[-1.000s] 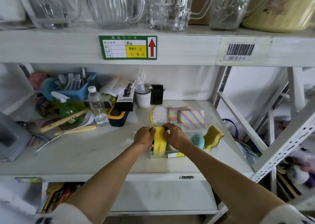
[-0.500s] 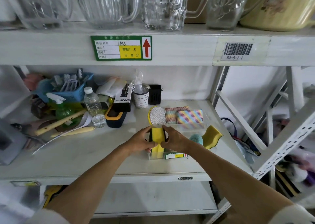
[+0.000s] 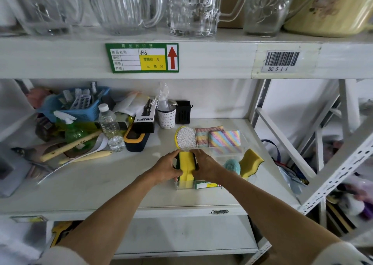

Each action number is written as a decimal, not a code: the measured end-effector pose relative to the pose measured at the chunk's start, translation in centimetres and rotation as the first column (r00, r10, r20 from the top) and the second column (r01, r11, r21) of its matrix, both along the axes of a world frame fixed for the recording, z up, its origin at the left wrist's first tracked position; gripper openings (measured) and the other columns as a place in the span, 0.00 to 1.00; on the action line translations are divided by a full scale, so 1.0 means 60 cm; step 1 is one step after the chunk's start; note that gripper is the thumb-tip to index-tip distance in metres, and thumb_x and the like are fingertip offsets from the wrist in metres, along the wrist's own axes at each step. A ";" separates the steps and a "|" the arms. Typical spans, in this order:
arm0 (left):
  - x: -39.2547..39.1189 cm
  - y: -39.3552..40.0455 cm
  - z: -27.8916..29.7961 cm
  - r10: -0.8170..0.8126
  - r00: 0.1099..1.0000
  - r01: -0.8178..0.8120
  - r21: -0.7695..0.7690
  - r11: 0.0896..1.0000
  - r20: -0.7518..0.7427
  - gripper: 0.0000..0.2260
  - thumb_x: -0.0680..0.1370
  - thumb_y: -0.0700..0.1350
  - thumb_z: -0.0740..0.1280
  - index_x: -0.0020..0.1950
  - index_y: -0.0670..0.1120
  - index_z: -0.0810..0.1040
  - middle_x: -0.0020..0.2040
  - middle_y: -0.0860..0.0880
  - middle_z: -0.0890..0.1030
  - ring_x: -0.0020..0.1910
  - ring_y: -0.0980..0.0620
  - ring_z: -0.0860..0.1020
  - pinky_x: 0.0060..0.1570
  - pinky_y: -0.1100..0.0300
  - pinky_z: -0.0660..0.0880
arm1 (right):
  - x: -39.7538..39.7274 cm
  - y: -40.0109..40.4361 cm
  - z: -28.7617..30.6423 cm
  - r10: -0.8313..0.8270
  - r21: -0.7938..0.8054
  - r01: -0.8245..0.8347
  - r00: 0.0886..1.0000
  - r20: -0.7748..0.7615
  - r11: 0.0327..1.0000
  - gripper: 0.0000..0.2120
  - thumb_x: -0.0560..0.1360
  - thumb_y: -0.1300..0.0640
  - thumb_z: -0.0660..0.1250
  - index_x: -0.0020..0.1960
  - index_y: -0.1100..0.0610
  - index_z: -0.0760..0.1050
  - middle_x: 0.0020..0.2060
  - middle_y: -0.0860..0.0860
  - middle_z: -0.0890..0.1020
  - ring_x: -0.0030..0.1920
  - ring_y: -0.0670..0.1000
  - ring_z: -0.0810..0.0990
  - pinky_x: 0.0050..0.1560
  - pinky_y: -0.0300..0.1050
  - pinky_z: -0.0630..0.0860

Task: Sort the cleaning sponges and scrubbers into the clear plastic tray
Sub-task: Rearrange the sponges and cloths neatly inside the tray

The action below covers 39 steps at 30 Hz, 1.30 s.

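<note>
A clear plastic tray (image 3: 186,186) stands on the middle shelf. Inside its front left end stand yellow sponges (image 3: 186,164) with dark green backs, pressed upright between my left hand (image 3: 168,169) and my right hand (image 3: 203,165). At the tray's far end lean a round silver scrubber (image 3: 186,137) with a yellow rim and two striped rainbow cloth pads (image 3: 224,138). A teal mesh scrubber (image 3: 232,165) and a curved yellow sponge (image 3: 251,162) sit at the tray's right side.
Left on the shelf lie a water bottle (image 3: 110,126), a green spray bottle (image 3: 72,131), wooden handles (image 3: 68,146), a blue basket (image 3: 80,108), a black-and-yellow case (image 3: 135,138) and a white cup (image 3: 166,117). Glass jugs (image 3: 129,6) stand on the shelf above. A metal frame (image 3: 331,174) is to the right.
Both hands have shifted along the yellow sponges, which now stand more upright and squared between my palms. The view has drifted slightly.
</note>
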<state>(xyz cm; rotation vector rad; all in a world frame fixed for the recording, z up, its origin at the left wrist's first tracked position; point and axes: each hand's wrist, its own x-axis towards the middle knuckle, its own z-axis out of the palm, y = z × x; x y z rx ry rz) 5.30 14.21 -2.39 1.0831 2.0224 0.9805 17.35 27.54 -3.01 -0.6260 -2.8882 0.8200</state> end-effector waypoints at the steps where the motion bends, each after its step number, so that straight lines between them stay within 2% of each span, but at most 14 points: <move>1: -0.002 0.001 0.000 -0.006 1.000 0.006 0.004 1.000 0.002 0.35 0.72 0.35 0.71 0.75 0.51 0.62 0.61 0.49 0.77 0.35 0.49 0.83 0.42 0.58 0.82 | -0.001 0.000 0.001 -0.001 0.004 0.001 1.000 0.000 1.000 0.33 0.68 0.62 0.71 0.70 0.60 0.62 0.59 0.59 0.72 0.52 0.60 0.78 0.49 0.49 0.76; 5: -0.011 0.005 -0.002 -0.016 1.000 0.016 -0.009 1.000 0.012 0.36 0.71 0.35 0.71 0.75 0.50 0.62 0.58 0.45 0.80 0.36 0.48 0.83 0.44 0.53 0.83 | -0.003 0.000 0.002 -0.003 0.032 0.003 1.000 0.003 0.999 0.32 0.67 0.62 0.72 0.68 0.61 0.64 0.58 0.60 0.73 0.54 0.60 0.77 0.50 0.52 0.77; 9: -0.015 0.007 -0.002 -0.018 0.999 0.018 -0.004 1.000 0.028 0.33 0.70 0.35 0.71 0.73 0.50 0.66 0.53 0.45 0.83 0.35 0.48 0.83 0.46 0.49 0.83 | -0.009 -0.001 0.004 -0.004 0.064 0.005 1.000 -0.011 0.998 0.30 0.66 0.63 0.71 0.66 0.62 0.65 0.57 0.59 0.73 0.53 0.61 0.77 0.47 0.48 0.74; 19: -0.021 0.012 0.000 -0.035 0.999 0.035 -0.032 0.999 0.016 0.30 0.70 0.36 0.70 0.71 0.50 0.69 0.51 0.43 0.84 0.37 0.44 0.85 0.48 0.47 0.83 | -0.014 -0.008 0.003 -0.037 0.084 0.038 0.999 -0.013 0.996 0.30 0.67 0.64 0.71 0.66 0.62 0.65 0.58 0.59 0.73 0.54 0.61 0.77 0.45 0.46 0.72; 26: -0.010 0.004 0.007 -0.048 0.998 0.047 0.024 0.999 0.032 0.30 0.71 0.32 0.69 0.71 0.49 0.68 0.55 0.43 0.81 0.33 0.51 0.82 0.41 0.54 0.83 | -0.005 -0.014 -0.003 -0.059 0.086 0.060 0.998 -0.011 0.994 0.31 0.67 0.62 0.72 0.67 0.60 0.63 0.58 0.59 0.72 0.54 0.61 0.76 0.47 0.48 0.73; 29: -0.003 0.001 0.012 -0.051 0.999 0.051 0.028 0.998 0.003 0.29 0.71 0.32 0.69 0.70 0.49 0.68 0.55 0.43 0.81 0.33 0.51 0.82 0.41 0.54 0.82 | -0.004 -0.015 -0.001 -0.064 0.089 0.065 0.998 -0.016 0.994 0.31 0.68 0.62 0.72 0.67 0.61 0.63 0.58 0.59 0.72 0.55 0.61 0.76 0.46 0.47 0.72; 33: -0.004 0.005 0.012 -0.072 0.996 0.072 0.011 0.997 -0.047 0.26 0.70 0.35 0.70 0.66 0.48 0.72 0.51 0.40 0.83 0.36 0.44 0.84 0.43 0.47 0.83 | -0.004 -0.016 0.001 -0.061 0.089 0.062 0.998 -0.015 0.994 0.31 0.68 0.63 0.72 0.67 0.61 0.63 0.58 0.59 0.72 0.55 0.61 0.76 0.45 0.47 0.72; 36: -0.006 0.010 0.013 -0.089 0.991 0.086 -0.040 0.996 -0.103 0.27 0.67 0.41 0.70 0.67 0.47 0.71 0.47 0.37 0.83 0.36 0.45 0.85 0.43 0.41 0.82 | -0.003 -0.015 0.002 -0.069 0.083 0.069 0.998 -0.005 0.994 0.31 0.67 0.63 0.72 0.67 0.60 0.64 0.58 0.59 0.72 0.54 0.61 0.76 0.46 0.49 0.74; 39: -0.004 0.015 0.015 -0.101 0.986 0.093 -0.071 0.993 -0.132 0.28 0.67 0.42 0.69 0.67 0.46 0.70 0.44 0.37 0.83 0.35 0.46 0.85 0.42 0.40 0.81 | -0.003 -0.014 0.004 -0.076 0.085 0.076 0.997 -0.001 0.993 0.30 0.66 0.63 0.72 0.65 0.60 0.65 0.57 0.58 0.73 0.54 0.60 0.77 0.45 0.48 0.74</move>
